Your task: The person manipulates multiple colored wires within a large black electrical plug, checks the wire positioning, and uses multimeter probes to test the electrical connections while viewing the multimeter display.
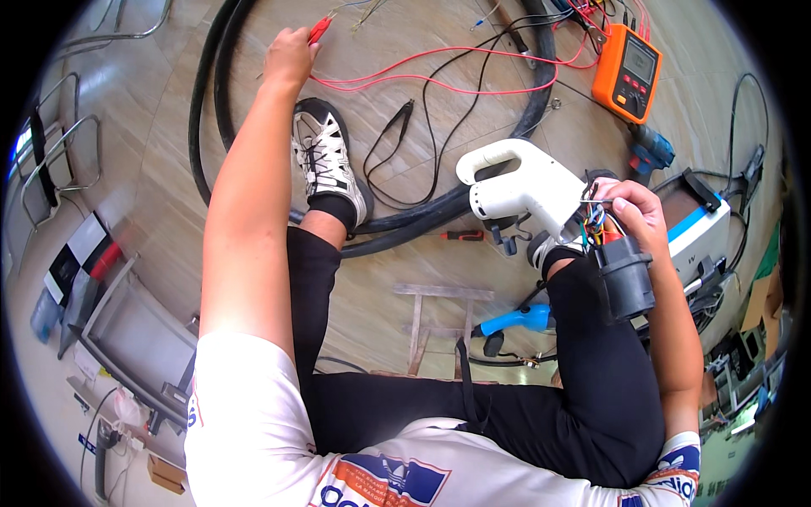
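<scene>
Stretched far forward on the left, my left hand is closed on a red alligator clip, close to thin loose wires at the top. My right hand pinches a thin wire end at the opened white charging gun, above my right knee. Coloured wires run from the white handle into its black plug head, which lies apart from the shell against my right wrist. A red lead trails from the clip towards an orange tester at the upper right.
A thick black cable coils around my left shoe. On the floor lie a black clip lead, a red-black screwdriver and a blue charging gun. A cordless drill and a white-blue case stand right.
</scene>
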Demonstrator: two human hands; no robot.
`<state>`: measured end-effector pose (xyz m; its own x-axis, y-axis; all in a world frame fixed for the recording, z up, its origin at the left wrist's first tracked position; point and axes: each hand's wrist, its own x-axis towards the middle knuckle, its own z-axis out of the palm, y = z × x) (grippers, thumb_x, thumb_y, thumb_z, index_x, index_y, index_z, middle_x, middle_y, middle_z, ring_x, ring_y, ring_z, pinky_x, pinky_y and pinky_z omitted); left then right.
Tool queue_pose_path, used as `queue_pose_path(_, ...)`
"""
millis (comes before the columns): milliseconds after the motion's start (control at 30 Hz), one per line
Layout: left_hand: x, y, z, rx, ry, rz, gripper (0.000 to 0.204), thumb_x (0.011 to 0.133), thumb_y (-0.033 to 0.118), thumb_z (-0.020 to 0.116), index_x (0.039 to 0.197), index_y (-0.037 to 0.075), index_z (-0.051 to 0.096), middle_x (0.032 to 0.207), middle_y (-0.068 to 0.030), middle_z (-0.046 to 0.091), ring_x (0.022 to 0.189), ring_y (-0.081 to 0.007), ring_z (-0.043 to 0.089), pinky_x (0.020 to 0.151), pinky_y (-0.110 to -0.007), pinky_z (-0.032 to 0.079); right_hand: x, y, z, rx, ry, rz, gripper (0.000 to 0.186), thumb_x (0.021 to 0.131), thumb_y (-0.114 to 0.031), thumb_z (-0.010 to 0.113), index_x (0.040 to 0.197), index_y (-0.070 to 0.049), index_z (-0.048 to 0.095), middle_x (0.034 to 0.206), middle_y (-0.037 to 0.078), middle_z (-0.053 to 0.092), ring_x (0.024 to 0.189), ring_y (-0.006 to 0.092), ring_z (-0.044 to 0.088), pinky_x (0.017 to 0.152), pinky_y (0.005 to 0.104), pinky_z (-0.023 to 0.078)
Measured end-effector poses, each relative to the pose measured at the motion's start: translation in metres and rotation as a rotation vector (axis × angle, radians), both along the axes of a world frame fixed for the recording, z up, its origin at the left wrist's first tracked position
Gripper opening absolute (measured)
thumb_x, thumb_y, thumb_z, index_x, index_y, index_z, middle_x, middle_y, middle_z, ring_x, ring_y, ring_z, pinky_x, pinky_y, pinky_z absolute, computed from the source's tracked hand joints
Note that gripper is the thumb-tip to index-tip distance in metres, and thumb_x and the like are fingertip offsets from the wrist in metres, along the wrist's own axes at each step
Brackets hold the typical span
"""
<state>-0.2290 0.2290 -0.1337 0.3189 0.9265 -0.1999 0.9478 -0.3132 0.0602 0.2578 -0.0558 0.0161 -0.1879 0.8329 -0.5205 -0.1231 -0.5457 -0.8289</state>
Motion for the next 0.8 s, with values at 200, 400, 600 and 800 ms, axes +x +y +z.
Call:
queue_pose_path(200, -0.001, 0.017, 0.001, -0.029, 0.085, -0.003, 0.027, 0.087, 0.027, 0.074, 0.107, 0.009, 0.07, 0.107, -0.0205, 0.066, 0.1, -0.0408, 0.067, 0.088, -0.048, 0.055, 0.001, 0.001, -0.003, 0.01, -0.011, 0.02, 0.013, 0.09, -0.012, 0.06, 0.089, 0.0, 0.065, 0.096, 0.011, 0.069, 0.108, 0.0258, 0.059, 0.104, 0.0432, 0.042)
queue_pose_path(400, 0.006, 0.025, 0.004, -0.055, 0.135, -0.024, 0.025, 0.088, 0.026, 0.072, 0.107, 0.009, 0.071, 0.111, -0.0212, 0.066, 0.104, -0.0405, 0.066, 0.09, -0.048, 0.054, 0.0, 0.002, 0.0, 0.006, -0.036, 0.021, 0.014, 0.09, -0.013, 0.061, 0.088, 0.0, 0.065, 0.095, 0.011, 0.068, 0.108, 0.0259, 0.059, 0.104, 0.0438, 0.041)
queue_pose_path(600, 0.007, 0.029, 0.002, -0.065, 0.184, -0.037, 0.025, 0.089, 0.026, 0.07, 0.107, 0.009, 0.073, 0.115, -0.0224, 0.065, 0.108, -0.0403, 0.065, 0.093, -0.048, 0.054, 0.0, 0.001, 0.0, -0.022, -0.019, 0.006, 0.015, 0.09, -0.015, 0.061, 0.089, 0.0, 0.066, 0.095, 0.011, 0.069, 0.108, 0.026, 0.059, 0.105, 0.0437, 0.041)
queue_pose_path(800, 0.004, 0.031, -0.006, 0.001, 0.192, -0.043, 0.026, 0.086, 0.028, 0.074, 0.106, 0.01, 0.072, 0.108, -0.0206, 0.065, 0.101, -0.0397, 0.066, 0.089, -0.048, 0.054, 0.0, 0.002, 0.001, -0.005, -0.032, 0.027, 0.016, 0.091, -0.015, 0.061, 0.089, 0.001, 0.066, 0.095, 0.011, 0.069, 0.108, 0.0261, 0.059, 0.105, 0.0437, 0.041)
